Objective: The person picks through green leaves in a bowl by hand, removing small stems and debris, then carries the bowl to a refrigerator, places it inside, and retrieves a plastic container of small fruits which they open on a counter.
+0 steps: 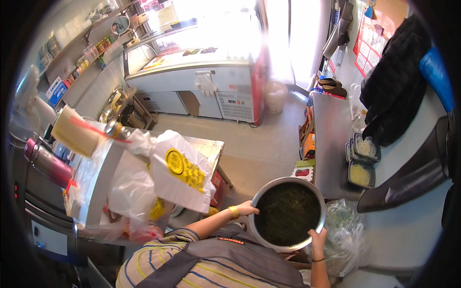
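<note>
A large round metal pot [321, 201] is held in front of my body, nearly level. Dark green leafy matter [290, 212], perhaps seaweed or greens in liquid, fills much of it. With the thumb over the rim, my left hand [248, 208] grips the pot's left side; a yellow band circles that wrist. On the lower right of the rim, my right hand [317, 238] has its thumb hooked over the edge. The fingers of both hands are mostly hidden beneath the pot. Beside my right hand lies a clear plastic bag [342, 226] with something green inside.
To the right runs a metal counter [329, 144] with lidded plastic tubs [361, 174]. On the left, a table [207, 145] carries plastic bags [180, 169] and a pink thermos [50, 163]. A display refrigerator [162, 100] and a white bin [276, 97] stand across the floor [252, 144].
</note>
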A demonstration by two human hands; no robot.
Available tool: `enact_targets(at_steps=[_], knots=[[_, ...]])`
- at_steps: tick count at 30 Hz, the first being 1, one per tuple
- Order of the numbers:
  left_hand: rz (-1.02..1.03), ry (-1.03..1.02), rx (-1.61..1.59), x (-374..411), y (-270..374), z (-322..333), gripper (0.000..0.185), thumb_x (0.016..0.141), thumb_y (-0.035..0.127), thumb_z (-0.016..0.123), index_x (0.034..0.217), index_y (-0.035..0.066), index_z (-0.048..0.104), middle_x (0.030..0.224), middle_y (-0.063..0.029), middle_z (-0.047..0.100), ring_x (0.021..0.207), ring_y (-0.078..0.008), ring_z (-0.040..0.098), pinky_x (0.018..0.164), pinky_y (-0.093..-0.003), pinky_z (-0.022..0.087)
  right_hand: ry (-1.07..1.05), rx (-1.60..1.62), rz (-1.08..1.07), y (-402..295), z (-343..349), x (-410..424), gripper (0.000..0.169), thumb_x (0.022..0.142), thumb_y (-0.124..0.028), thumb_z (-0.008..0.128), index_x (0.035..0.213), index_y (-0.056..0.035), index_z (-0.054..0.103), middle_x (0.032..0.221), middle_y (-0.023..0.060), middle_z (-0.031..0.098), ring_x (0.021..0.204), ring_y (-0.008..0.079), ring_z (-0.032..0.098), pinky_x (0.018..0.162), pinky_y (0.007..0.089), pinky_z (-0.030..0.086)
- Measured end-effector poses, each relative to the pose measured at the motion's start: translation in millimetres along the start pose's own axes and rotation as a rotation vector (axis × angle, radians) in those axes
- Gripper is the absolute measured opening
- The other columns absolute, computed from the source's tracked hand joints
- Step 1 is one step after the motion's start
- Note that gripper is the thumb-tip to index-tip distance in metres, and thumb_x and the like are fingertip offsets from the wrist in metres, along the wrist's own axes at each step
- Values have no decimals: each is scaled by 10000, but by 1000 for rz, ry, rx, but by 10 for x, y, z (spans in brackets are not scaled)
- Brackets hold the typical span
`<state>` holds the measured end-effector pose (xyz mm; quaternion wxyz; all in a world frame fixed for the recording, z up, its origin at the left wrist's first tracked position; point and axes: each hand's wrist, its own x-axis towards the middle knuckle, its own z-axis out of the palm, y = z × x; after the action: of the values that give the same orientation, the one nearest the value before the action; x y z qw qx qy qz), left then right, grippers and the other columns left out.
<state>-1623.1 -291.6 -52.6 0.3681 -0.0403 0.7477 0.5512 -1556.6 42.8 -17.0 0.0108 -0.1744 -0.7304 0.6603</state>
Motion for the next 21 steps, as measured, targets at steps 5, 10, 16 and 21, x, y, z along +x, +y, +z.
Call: enact_targets(at_steps=[5,10,16,21], knots=[[171,201,-244,561,86,-423,313,707,191,663,936,-11,594,798,-23,600,685,-102,518,617,-261,430,-151,-194,-116,-555,511,1232,210,608,-11,540,801,68,565,603,33,558,555,80,460,515,257,401],[89,416,-263,999,441,-1238,313,665,118,630,941,-26,593,808,-55,606,746,-152,557,692,-289,455,-320,-358,-107,-1149,1324,2352,300,601,-51,574,888,35,598,600,79,579,557,102,511,539,299,444],[139,697,-567,1580,632,-2153,146,634,67,624,732,-37,592,641,-49,575,589,-131,534,539,-268,429,-593,-226,-176,-1703,2539,3738,437,685,-30,604,1113,24,529,758,73,647,661,61,568,596,229,459],[-78,881,-736,1841,691,-2914,192,634,15,604,816,-20,556,646,-31,551,593,-145,520,565,-272,433,-1055,-71,118,-2327,3549,4767,470,806,-129,599,1224,14,438,1102,102,567,857,103,562,652,238,479]])
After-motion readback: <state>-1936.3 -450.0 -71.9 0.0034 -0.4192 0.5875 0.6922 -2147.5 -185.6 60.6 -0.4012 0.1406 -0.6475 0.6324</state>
